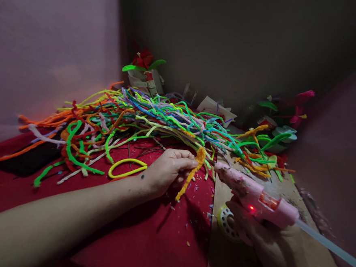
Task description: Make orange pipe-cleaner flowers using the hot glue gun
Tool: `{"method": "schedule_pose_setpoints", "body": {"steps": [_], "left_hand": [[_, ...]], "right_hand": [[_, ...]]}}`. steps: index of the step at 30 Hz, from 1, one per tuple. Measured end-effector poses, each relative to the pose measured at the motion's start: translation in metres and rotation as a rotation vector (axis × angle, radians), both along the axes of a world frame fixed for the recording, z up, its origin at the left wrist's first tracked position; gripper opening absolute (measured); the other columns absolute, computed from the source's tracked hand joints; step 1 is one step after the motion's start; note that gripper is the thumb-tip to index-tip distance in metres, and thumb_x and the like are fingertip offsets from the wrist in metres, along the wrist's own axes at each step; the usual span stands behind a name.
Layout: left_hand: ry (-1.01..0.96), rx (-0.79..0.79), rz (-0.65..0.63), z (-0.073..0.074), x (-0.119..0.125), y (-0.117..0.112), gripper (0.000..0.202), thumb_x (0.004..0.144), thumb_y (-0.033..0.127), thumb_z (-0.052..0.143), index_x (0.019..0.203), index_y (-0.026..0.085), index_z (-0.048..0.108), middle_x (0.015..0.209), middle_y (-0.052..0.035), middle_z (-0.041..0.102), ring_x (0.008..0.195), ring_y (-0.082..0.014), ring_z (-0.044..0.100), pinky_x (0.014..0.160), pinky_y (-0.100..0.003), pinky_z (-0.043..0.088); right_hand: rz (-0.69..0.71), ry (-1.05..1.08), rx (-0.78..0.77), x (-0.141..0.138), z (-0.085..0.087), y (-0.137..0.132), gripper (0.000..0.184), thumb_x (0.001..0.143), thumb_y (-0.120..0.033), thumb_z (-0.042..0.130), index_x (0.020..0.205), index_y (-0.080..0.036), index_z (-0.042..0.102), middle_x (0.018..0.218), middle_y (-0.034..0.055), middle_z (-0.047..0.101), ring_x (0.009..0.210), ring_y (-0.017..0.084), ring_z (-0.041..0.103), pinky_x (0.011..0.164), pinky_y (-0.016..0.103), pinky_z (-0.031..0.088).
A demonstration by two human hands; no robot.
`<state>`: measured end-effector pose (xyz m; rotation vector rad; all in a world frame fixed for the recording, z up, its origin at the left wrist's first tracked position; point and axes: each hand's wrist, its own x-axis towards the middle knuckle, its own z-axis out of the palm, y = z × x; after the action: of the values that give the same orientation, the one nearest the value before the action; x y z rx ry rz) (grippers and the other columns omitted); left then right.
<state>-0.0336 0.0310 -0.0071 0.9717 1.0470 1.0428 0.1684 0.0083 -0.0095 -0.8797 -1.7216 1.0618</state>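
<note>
Between the thumb and fingers of my left hand point(174, 168) is an orange pipe cleaner point(190, 179), bent over at its upper end and hanging down past the fingertips. My right hand point(259, 232) is wrapped round a pink hot glue gun point(259, 196). A red light glows on the gun's side, and a clear glue stick point(329, 243) sticks out of its back. The dirty nozzle points left toward the orange piece, with a small gap between them. Shadow hides part of the right hand's fingers.
A big heap of many-coloured pipe cleaners point(167, 116) spreads across the back of the red cloth point(128, 235). A yellow loop point(126, 168) lies by my left wrist. Under my right hand are a wooden board point(218, 258) and a yellow-rimmed spool point(228, 222). A red flower point(143, 60) stands behind.
</note>
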Motion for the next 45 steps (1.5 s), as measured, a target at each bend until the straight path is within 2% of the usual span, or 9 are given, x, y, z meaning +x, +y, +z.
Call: {"method": "schedule_pose_setpoints", "body": {"steps": [10,15,22,26,28,32,38,41,45], "left_hand": [[-0.009,0.011,0.005,0.001,0.0,0.0,0.016,0.074,0.022,0.053,0.061,0.016,0.047,0.044,0.0079,0.036,0.034,-0.0028,0.025,0.035,-0.017,0.019],[-0.011,0.027,0.014,-0.001,-0.002,0.0,0.014,0.075,0.021,0.053,0.063,0.016,0.048,0.044,0.0079,0.035,0.034,-0.0028,0.025,0.035,-0.016,0.019],[-0.002,0.023,0.03,0.001,-0.002,0.0,0.013,0.074,0.022,0.054,0.063,0.016,0.05,0.043,0.0079,0.035,0.034,-0.0029,0.026,0.034,-0.016,0.019],[0.0,0.015,0.043,0.002,0.0,0.001,0.014,0.073,0.022,0.055,0.062,0.016,0.05,0.043,0.0078,0.036,0.034,-0.0029,0.026,0.034,-0.016,0.019],[0.002,0.019,0.046,0.002,0.0,0.001,0.014,0.073,0.022,0.055,0.062,0.016,0.05,0.042,0.0079,0.036,0.033,-0.0028,0.026,0.034,-0.016,0.019],[-0.014,0.015,0.039,0.002,0.0,0.002,0.014,0.074,0.022,0.054,0.063,0.016,0.049,0.043,0.0079,0.036,0.033,-0.0027,0.026,0.033,-0.015,0.019],[-0.028,0.025,0.033,0.0,-0.001,0.002,0.013,0.074,0.023,0.055,0.065,0.016,0.05,0.043,0.0079,0.036,0.033,-0.0027,0.026,0.034,-0.015,0.019],[-0.029,0.019,0.036,0.0,-0.001,0.002,0.013,0.073,0.023,0.055,0.064,0.016,0.05,0.043,0.0079,0.036,0.033,-0.0027,0.026,0.033,-0.015,0.019],[-0.007,0.018,0.049,0.002,-0.001,0.002,0.014,0.074,0.021,0.054,0.062,0.016,0.049,0.043,0.0076,0.036,0.033,-0.0027,0.027,0.033,-0.015,0.019]], "right_hand": [[0.069,0.029,0.003,-0.002,0.004,0.001,0.042,0.081,-0.013,0.055,0.119,-0.032,0.057,0.126,0.0017,0.057,0.117,0.025,0.051,0.101,0.037,0.04],[0.075,-0.017,0.01,0.0,0.001,-0.001,0.042,0.082,-0.013,0.055,0.119,-0.033,0.056,0.126,0.0013,0.057,0.118,0.025,0.05,0.102,0.039,0.039],[0.1,-0.022,-0.117,0.0,-0.004,-0.001,0.041,0.085,-0.018,0.051,0.123,-0.032,0.053,0.132,0.0008,0.051,0.121,0.025,0.046,0.103,0.04,0.037],[0.108,-0.023,-0.108,0.002,-0.004,0.0,0.042,0.083,-0.016,0.052,0.123,-0.03,0.053,0.131,0.0016,0.052,0.12,0.026,0.047,0.098,0.037,0.043],[0.113,-0.014,-0.088,0.003,-0.003,0.0,0.042,0.083,-0.013,0.052,0.122,-0.03,0.054,0.13,0.0016,0.053,0.12,0.026,0.047,0.098,0.036,0.043],[0.142,0.015,-0.018,-0.001,-0.003,0.0,0.043,0.083,-0.011,0.053,0.12,-0.032,0.055,0.129,0.0008,0.054,0.121,0.024,0.047,0.104,0.04,0.036],[0.035,0.112,0.146,-0.017,-0.01,-0.002,0.038,0.083,-0.018,0.053,0.116,-0.036,0.058,0.121,-0.0018,0.06,0.112,0.025,0.055,0.1,0.043,0.041],[0.039,0.084,0.109,-0.015,-0.007,-0.002,0.036,0.083,-0.02,0.054,0.116,-0.033,0.058,0.122,0.0003,0.06,0.113,0.025,0.054,0.101,0.042,0.04],[0.126,0.016,0.0,-0.004,0.001,-0.001,0.041,0.082,-0.013,0.054,0.119,-0.031,0.057,0.127,0.0017,0.056,0.119,0.025,0.049,0.103,0.042,0.038]]}}
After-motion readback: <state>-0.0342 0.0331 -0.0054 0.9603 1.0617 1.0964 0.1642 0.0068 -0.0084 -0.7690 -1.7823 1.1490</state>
